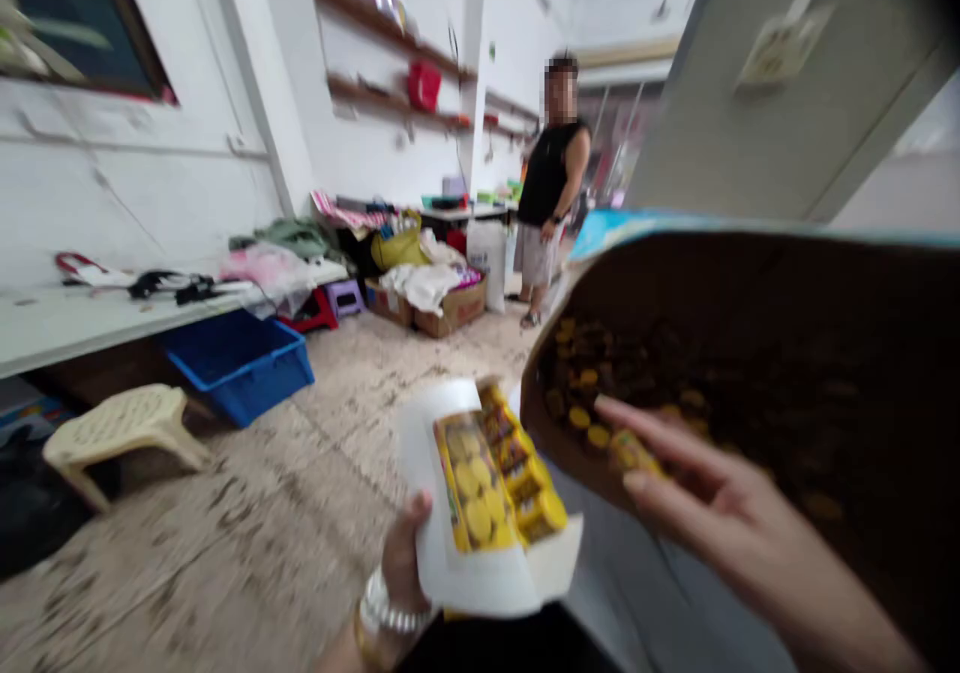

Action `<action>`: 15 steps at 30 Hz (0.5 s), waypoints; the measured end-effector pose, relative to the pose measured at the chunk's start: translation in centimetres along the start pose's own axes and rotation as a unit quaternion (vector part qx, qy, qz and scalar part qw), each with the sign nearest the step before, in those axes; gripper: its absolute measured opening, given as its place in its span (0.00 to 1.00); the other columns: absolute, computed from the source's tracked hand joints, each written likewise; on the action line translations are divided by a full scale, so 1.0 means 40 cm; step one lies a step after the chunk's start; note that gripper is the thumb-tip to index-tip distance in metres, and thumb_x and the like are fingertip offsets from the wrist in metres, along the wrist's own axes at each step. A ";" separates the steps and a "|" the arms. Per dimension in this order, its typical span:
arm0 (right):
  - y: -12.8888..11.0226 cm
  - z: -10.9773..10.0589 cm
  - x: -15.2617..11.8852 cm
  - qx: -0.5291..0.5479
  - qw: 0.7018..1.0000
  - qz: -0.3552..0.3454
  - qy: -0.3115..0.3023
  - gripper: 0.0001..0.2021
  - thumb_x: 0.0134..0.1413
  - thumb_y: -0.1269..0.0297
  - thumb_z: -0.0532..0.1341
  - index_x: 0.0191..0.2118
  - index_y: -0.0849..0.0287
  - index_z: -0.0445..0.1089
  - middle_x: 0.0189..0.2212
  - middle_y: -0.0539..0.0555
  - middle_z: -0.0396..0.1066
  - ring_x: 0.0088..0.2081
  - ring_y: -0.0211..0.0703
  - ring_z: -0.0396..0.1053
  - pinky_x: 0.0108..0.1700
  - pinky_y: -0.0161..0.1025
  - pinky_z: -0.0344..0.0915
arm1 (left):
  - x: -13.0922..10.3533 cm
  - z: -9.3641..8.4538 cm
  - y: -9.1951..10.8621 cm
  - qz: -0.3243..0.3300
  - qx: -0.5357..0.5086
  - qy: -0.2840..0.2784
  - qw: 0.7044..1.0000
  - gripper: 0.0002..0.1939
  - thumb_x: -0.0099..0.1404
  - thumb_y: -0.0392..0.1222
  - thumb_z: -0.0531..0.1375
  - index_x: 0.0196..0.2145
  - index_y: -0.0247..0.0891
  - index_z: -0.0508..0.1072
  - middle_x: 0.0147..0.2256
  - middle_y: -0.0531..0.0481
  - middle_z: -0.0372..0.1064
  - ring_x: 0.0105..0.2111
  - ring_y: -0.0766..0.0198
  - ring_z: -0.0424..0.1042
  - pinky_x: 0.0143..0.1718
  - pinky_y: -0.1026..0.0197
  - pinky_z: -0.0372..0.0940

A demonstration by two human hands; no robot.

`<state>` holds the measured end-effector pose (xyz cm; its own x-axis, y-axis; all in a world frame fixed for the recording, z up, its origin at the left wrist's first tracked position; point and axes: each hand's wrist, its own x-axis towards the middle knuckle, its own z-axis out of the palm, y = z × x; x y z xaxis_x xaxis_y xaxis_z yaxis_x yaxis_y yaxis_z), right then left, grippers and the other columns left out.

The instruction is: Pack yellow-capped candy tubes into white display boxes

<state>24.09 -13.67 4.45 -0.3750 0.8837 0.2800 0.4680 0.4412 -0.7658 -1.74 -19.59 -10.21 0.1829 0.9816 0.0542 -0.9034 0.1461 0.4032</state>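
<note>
My left hand (405, 553), with bracelets at the wrist, grips the lower left side of a white carton (495, 588). Yellow-capped little tubs (480, 493) show in the carton's face, and a row of them (521, 463) stands along its open right side. At the right, my right hand (697, 478) pinches one small yellow tub (634, 453) between thumb and fingers. That hand is at the mouth of a large dark-lined sack (780, 333), which holds several loose yellow tubs (589, 423). The sack's depth is dark and blurred.
A blue crate (240, 363) and a cream stool (127, 433) stand on the floor at the left, by a white table (82, 323). Cardboard boxes (450, 313) of cloth lie farther back. A person (551, 178) stands beyond them.
</note>
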 end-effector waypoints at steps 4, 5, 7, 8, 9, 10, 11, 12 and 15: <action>0.023 -0.025 0.001 0.104 0.991 0.061 0.064 0.32 0.48 0.49 0.73 0.60 0.44 0.70 0.50 0.55 0.77 0.48 0.52 0.77 0.46 0.43 0.78 | -0.006 0.012 0.006 0.070 0.042 0.011 0.997 0.39 0.59 0.51 0.68 0.65 0.44 0.65 0.54 0.43 0.77 0.63 0.41 0.67 0.68 0.38 0.55; 0.023 -0.022 0.000 0.104 0.991 0.059 0.062 0.28 0.49 0.50 0.73 0.57 0.44 0.73 0.49 0.55 0.77 0.46 0.50 0.78 0.44 0.41 0.78 | -0.002 0.011 0.010 0.072 0.049 0.022 0.996 0.40 0.58 0.51 0.68 0.66 0.44 0.65 0.55 0.42 0.76 0.63 0.41 0.66 0.68 0.37 0.54; 0.016 -0.008 -0.005 0.056 0.997 0.018 0.042 0.17 0.54 0.53 0.70 0.49 0.46 0.77 0.48 0.55 0.76 0.47 0.50 0.77 0.43 0.41 0.77 | 0.003 0.008 0.011 0.071 0.059 0.039 0.995 0.42 0.57 0.53 0.69 0.66 0.44 0.64 0.56 0.41 0.75 0.64 0.40 0.64 0.68 0.36 0.52; 0.011 0.002 -0.007 0.023 0.999 -0.016 0.026 0.13 0.57 0.54 0.68 0.48 0.46 0.78 0.47 0.56 0.76 0.48 0.50 0.76 0.44 0.42 0.77 | 0.004 0.008 0.009 0.063 0.064 0.042 0.995 0.42 0.57 0.53 0.69 0.66 0.44 0.64 0.55 0.40 0.76 0.64 0.40 0.64 0.68 0.35 0.52; 0.006 0.014 -0.010 -0.006 0.999 -0.051 0.007 0.11 0.60 0.55 0.66 0.47 0.46 0.79 0.47 0.56 0.75 0.48 0.50 0.75 0.44 0.42 0.76 | 0.005 0.008 0.006 0.057 0.066 0.040 0.995 0.41 0.57 0.54 0.69 0.66 0.45 0.65 0.54 0.40 0.77 0.64 0.39 0.64 0.68 0.34 0.52; 0.001 0.029 -0.013 -0.025 0.996 -0.079 -0.011 0.10 0.61 0.57 0.65 0.46 0.46 0.79 0.46 0.56 0.74 0.47 0.48 0.74 0.43 0.41 0.75 | 0.006 0.009 0.002 0.052 0.066 0.031 0.996 0.39 0.58 0.54 0.68 0.65 0.45 0.66 0.52 0.41 0.78 0.63 0.40 0.65 0.68 0.34 0.52; -0.003 0.047 -0.017 -0.034 0.994 -0.097 -0.027 0.09 0.61 0.59 0.65 0.46 0.47 0.79 0.45 0.55 0.74 0.45 0.46 0.74 0.43 0.40 0.74 | 0.009 0.012 -0.003 0.050 0.063 0.017 0.997 0.36 0.59 0.54 0.68 0.64 0.45 0.68 0.49 0.42 0.80 0.62 0.40 0.67 0.67 0.35 0.53; -0.007 0.067 -0.020 -0.036 0.993 -0.104 -0.043 0.09 0.61 0.62 0.65 0.46 0.49 0.78 0.43 0.55 0.74 0.43 0.43 0.74 0.41 0.38 0.73 | 0.012 0.014 -0.007 0.048 0.056 -0.004 0.997 0.33 0.61 0.53 0.67 0.62 0.46 0.70 0.47 0.44 0.81 0.61 0.41 0.69 0.67 0.35 0.54; -0.015 0.120 -0.029 -0.041 0.990 -0.119 -0.066 0.04 0.58 0.68 0.66 0.40 0.56 0.75 0.36 0.52 0.74 0.37 0.39 0.71 0.38 0.35 0.69 | 0.023 0.017 -0.013 0.027 0.025 -0.072 0.997 0.19 0.65 0.48 0.64 0.53 0.47 0.79 0.44 0.48 0.82 0.56 0.45 0.75 0.67 0.39 0.56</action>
<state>20.40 -15.70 1.83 -0.5807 0.7280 0.3644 0.4159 0.6501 -0.6359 -0.82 -18.84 -9.73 0.1921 0.9597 0.2053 -0.8939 0.0847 0.4403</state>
